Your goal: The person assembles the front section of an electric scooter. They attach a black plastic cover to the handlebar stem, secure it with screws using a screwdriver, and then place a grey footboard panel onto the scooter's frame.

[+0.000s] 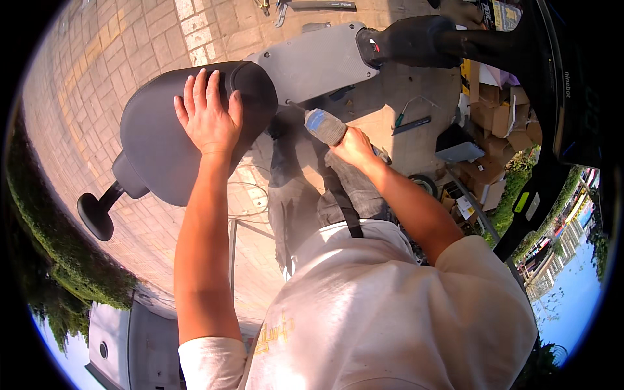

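My left hand [209, 120] lies flat, fingers spread, on the dark padded seat [159, 136] of an electric scooter. My right hand [356, 151] is wrapped round a worn grey power driver [326, 126] with a blue patch. The driver's bit end points at the near edge of the scooter's grey deck [312, 62], close to the seat. Whether the bit touches a screw there is too small to tell. Several dark screw spots dot the deck's rim.
The scooter's black stem [474, 44] runs off to the right. Cardboard boxes [497, 114] are piled at the right. On the brick paving [84, 107] lie a green-handled tool [399, 120], a dark flat bar [411, 125] and pliers [281, 14]. A black footrest [96, 218] juts from the seat's left end.
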A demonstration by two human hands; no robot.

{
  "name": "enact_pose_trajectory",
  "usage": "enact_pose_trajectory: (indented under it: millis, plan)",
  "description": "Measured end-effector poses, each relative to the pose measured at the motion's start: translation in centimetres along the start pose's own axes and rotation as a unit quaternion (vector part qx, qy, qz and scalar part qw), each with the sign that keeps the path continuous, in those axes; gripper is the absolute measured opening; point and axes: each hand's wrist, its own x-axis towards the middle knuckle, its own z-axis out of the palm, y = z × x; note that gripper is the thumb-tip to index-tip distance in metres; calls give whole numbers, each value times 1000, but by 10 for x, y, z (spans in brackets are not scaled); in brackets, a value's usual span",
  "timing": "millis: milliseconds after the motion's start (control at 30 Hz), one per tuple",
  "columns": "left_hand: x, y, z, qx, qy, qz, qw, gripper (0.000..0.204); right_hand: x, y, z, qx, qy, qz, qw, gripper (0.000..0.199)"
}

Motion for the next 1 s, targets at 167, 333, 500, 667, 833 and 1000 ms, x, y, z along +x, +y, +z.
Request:
enact_pose_trajectory:
  millis: [167,333,500,667,833,1000]
  plan:
    - [0,0,1,-6,6,0,1000,50,1,-10,7,-27,9,-34,999,43]
    - [0,0,1,-6,12,4,1000,51,7,-17,7,-23,6,-37,999,40]
    - [0,1,1,-8,16,3,1000,51,6,-34,0,-55,-6,-52,997,34]
    - [1,-1,5,-21,32,7,999,51,13,-66,-2,-176,-60,-75,980,30]
    - [1,-1,6,-16,37,8,999,51,23,-81,-3,-140,-42,-47,988,27]
    - [1,1,2,-14,25,3,1000,50,20,-72,1,-126,-43,-41,990,28]
